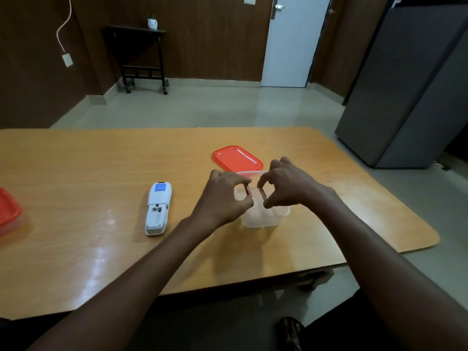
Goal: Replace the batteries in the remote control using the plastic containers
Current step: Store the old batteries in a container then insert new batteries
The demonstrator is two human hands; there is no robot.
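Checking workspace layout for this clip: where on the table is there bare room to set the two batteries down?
Bare table spans the far left, behind the remote, and the near strip in front of it. Another free patch lies right of the clear container. Crowded: around that container, where the left hand, right hand and orange lid cluster.

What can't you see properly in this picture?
- Batteries: mostly hidden by the fingers of the left hand and right hand; brand unreadable.
- Remote blue label: too small to read.
- Second box: cut off by the left edge.
- Clear box bottom: behind the hands.
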